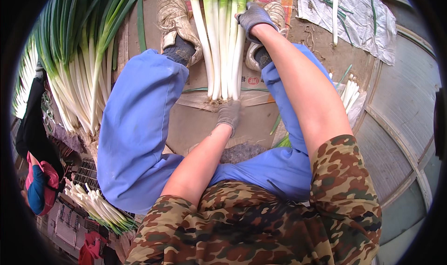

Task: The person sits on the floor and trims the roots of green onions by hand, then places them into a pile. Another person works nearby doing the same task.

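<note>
A row of Welsh onions [223, 48] lies between my shoes, with white shafts towards me and green tops at the far end. My right hand [256, 18], in a grey glove, holds the right side of the row where white turns to green; its thumb rests on a shaft and the other fingers are partly hidden. My left hand [229, 114], also gloved and slightly blurred, touches the root ends [215, 100] on the right. Its fingertips are hard to make out. Under the onions is a printed sheet [195, 99] on the brown ground.
A large heap of Welsh onions [77, 66] lies at left. Trimmed onions [99, 207] are stacked behind, near another person [42, 184]. On the right are a white sheet [370, 27] with a single stalk [335, 15], a small onion pile [349, 92] and a framed film wall [394, 107].
</note>
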`<state>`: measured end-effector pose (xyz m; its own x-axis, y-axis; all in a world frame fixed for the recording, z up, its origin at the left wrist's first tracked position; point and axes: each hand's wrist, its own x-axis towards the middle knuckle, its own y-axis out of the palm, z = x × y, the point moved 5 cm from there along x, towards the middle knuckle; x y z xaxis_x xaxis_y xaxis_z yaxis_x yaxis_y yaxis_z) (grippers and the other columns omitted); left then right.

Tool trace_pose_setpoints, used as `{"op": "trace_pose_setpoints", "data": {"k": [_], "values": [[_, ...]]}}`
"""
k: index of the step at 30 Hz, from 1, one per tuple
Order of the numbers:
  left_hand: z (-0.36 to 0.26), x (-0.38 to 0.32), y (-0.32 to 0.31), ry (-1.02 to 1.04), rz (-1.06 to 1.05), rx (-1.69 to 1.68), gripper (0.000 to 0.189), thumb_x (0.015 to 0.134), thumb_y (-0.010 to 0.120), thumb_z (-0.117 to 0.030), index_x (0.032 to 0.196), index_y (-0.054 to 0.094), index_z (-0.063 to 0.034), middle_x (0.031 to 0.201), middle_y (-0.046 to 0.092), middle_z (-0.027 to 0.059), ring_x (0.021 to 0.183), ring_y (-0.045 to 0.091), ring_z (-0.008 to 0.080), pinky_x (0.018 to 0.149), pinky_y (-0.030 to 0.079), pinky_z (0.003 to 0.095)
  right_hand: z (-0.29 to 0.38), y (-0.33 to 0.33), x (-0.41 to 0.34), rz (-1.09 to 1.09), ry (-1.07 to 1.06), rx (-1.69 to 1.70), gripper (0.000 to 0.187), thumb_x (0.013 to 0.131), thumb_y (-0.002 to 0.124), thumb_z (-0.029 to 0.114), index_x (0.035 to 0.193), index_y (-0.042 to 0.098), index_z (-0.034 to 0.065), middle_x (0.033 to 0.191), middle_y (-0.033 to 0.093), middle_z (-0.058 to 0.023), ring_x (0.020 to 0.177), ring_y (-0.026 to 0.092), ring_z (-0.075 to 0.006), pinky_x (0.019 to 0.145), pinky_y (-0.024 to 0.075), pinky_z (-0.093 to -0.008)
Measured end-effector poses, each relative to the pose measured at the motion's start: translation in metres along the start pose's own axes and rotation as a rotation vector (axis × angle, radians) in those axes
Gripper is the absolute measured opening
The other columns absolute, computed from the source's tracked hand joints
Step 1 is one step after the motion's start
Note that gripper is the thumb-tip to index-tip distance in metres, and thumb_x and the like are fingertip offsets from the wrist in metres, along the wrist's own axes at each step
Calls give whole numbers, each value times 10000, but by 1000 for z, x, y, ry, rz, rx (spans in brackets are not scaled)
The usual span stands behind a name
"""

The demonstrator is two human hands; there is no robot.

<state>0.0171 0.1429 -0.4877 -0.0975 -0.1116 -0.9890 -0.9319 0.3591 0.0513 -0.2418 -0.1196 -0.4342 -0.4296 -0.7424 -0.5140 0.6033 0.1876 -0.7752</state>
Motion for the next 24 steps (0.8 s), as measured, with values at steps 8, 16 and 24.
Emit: {"op": "trace_pose_setpoints", "data": {"k": [8, 16, 24], "values": [[8, 21, -1, -24, -26, 99, 347, 946, 613, -332, 1145, 619, -48, 846, 702, 76, 625, 651, 180, 531, 522, 323, -17, -11, 13, -84, 34, -80, 484, 828, 694, 369, 1127, 650, -9, 1053, 673, -279, 996, 649, -434, 867, 517, -470], [68, 85, -7, 162, -70, 180, 251, 961, 604, -331, 1061, 630, -103, 792, 659, 20, 573, 552, 120, 493, 440, 271, -8, -6, 25, -295, -35, -3, 513, 827, 722, 370, 1184, 625, 15, 1092, 685, -237, 1048, 654, -382, 917, 510, -436], [62, 65, -9, 130, -140, 130, 268, 947, 624, -343, 1028, 640, -88, 789, 656, 25, 602, 567, 126, 521, 455, 276, 1, -6, 24, -141, -29, -99, 457, 866, 665, 375, 1125, 624, 1, 1056, 671, -281, 1040, 639, -420, 909, 500, -468]]}}
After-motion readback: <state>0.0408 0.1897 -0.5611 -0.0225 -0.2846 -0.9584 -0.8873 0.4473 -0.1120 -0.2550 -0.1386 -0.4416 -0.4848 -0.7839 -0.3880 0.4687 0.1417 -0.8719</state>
